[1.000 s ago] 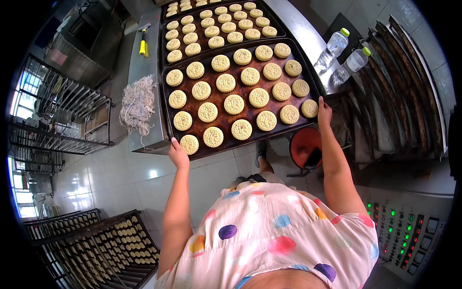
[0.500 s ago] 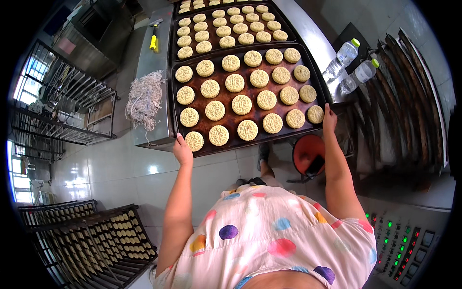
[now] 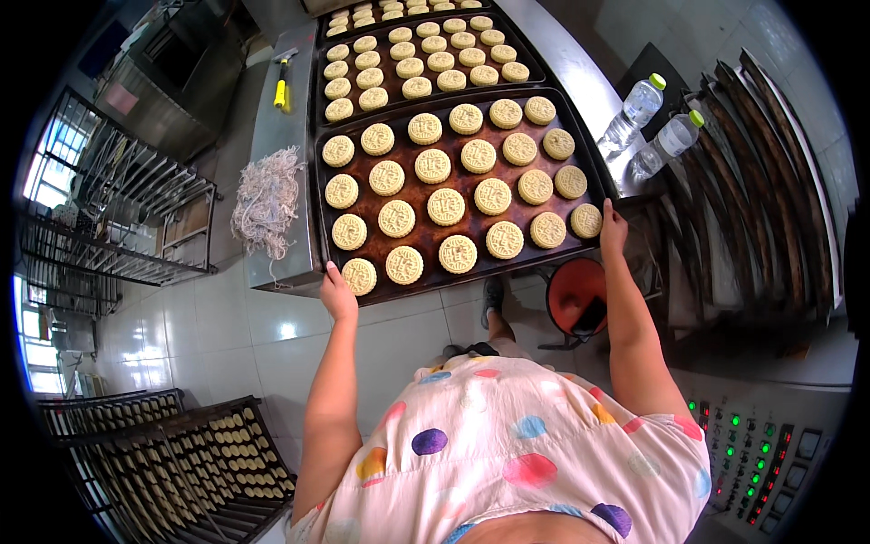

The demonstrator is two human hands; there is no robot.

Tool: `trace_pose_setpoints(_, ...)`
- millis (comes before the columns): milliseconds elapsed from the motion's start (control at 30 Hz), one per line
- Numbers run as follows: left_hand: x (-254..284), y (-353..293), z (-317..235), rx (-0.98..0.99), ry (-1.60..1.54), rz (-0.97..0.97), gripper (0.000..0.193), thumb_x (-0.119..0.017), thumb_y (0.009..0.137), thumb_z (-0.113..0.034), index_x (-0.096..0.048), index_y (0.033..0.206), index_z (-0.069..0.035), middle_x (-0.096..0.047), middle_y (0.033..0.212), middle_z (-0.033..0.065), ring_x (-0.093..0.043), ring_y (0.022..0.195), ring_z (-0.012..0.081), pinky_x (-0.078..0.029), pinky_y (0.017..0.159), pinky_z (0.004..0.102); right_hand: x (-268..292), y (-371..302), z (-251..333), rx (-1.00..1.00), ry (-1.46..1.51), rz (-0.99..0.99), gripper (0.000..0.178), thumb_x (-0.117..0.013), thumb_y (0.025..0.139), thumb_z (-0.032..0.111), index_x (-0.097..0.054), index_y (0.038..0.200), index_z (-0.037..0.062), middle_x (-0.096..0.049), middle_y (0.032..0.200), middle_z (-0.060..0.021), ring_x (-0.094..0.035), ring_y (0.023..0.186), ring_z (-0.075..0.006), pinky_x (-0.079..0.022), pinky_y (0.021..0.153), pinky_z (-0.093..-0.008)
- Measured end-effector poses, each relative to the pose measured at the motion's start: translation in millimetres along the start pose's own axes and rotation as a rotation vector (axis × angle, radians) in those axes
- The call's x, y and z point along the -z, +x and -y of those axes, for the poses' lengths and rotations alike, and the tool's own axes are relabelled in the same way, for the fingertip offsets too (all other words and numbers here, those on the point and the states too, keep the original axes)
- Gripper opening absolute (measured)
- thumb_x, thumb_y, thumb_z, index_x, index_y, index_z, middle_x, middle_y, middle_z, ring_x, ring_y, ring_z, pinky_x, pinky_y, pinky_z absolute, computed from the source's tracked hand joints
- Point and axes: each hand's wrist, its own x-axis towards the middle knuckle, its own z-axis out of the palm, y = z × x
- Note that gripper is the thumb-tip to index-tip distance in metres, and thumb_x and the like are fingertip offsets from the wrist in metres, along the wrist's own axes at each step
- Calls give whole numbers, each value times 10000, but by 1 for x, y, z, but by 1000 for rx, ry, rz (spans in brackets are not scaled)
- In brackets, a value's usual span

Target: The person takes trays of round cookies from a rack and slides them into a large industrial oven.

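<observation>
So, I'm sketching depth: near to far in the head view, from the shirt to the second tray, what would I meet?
Shirt → left hand and right hand → front tray → second tray.

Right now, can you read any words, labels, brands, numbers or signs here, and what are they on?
No text I can quote:
Cakes on the near tray: stamped marks, not clear enough to read.
Bottles: any label print is too small.
Panel: any markings among its lights are too small.
Pink sheet: too blurred.
</observation>
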Motion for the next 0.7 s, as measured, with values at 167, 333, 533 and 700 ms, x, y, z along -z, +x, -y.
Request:
trace_pose_setpoints(167, -1, 1, -1, -8, 14, -5, 576, -368, 932, -435, -616, 840, 76, -609, 780, 266, -561, 738, 438, -413, 669, 481, 1, 0, 0, -12, 13, 3, 563, -577, 839, 473, -645, 853, -86, -644, 731, -158, -578, 688, -173, -463, 691, -328)
trace_pose_setpoints(333, -1, 3, 2, -1, 35, 6, 579, -371, 930, -439, -620, 829, 74, -607, 767, 264, -562, 730, 435, -412, 665, 480, 0, -1, 1, -10, 54, 18, 562, -577, 842, 469, -642, 857, -89, -643, 736, -154, -578, 696, -172, -462, 694, -326)
trace_pose_setpoints(533, -3, 4, 3, -11, 27, 4, 583, -371, 930, -441, -618, 815, 75, -603, 756, 266, -560, 722, 437, -411, 661, 480, -1, 5, -5, -25, 56, 24, 571, -577, 842, 472, -639, 859, -95, -643, 742, -157, -579, 701, -177, -462, 699, -327)
trace_pose_setpoints(700, -3, 4, 5, -28, 12, -21, 576, -376, 931, -434, -613, 804, 76, -600, 751, 266, -554, 714, 440, -406, 654, 482, -2, 2, -1, -18, 35, 9, 576, -575, 839, 478, -641, 865, -93, -646, 748, -165, -587, 705, -185, -463, 700, -331)
